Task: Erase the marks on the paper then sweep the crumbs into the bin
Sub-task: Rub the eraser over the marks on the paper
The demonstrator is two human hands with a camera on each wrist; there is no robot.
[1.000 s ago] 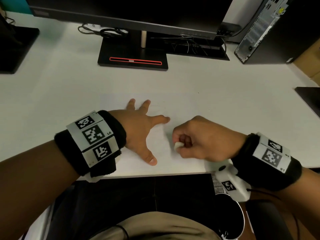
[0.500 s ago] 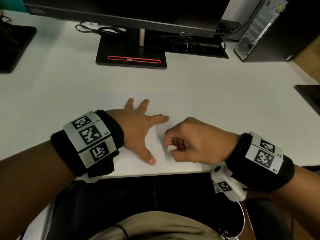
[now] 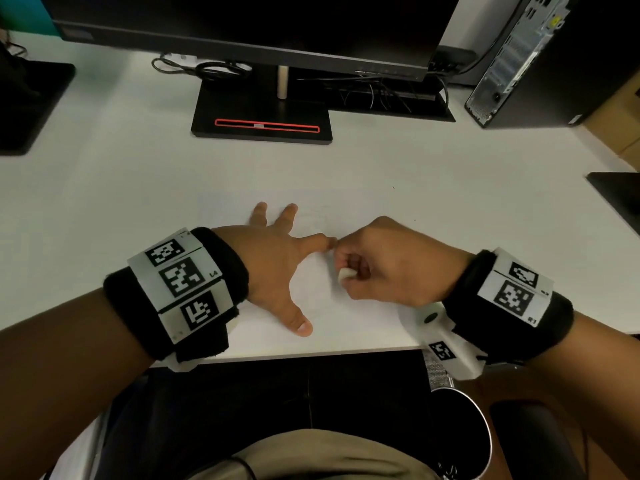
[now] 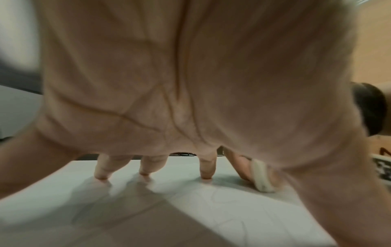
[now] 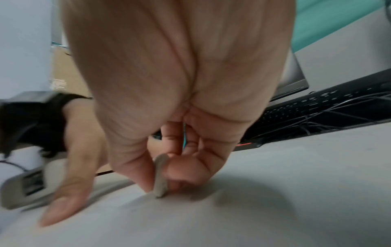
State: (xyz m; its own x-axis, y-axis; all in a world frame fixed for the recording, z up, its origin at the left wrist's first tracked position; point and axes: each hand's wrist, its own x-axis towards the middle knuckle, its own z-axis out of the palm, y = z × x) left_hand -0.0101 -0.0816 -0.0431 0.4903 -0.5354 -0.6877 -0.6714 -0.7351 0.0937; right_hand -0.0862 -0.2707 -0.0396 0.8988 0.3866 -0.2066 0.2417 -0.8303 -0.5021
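A white sheet of paper (image 3: 349, 216) lies on the white desk, with faint pencil lines (image 4: 213, 197) on it. My left hand (image 3: 277, 258) lies flat on the sheet with fingers spread, fingertips (image 4: 206, 175) pressing it down. My right hand (image 3: 384, 265) pinches a small white eraser (image 3: 345, 274) between thumb and fingers, its lower end touching the paper (image 5: 159, 192). In the left wrist view the eraser (image 4: 261, 177) shows at the right, close to my left index finger. A round bin (image 3: 464, 441) stands below the desk edge at the right.
A monitor on a black stand (image 3: 263, 116) fills the back of the desk (image 3: 104, 188), with cables and a keyboard (image 3: 388, 95) behind. A computer tower (image 3: 512, 60) stands at the back right. Dark objects sit at the far left and right edges.
My right hand with the eraser has slid left and away from me, up to my left index fingertip. The left hand has stayed flat on the paper.
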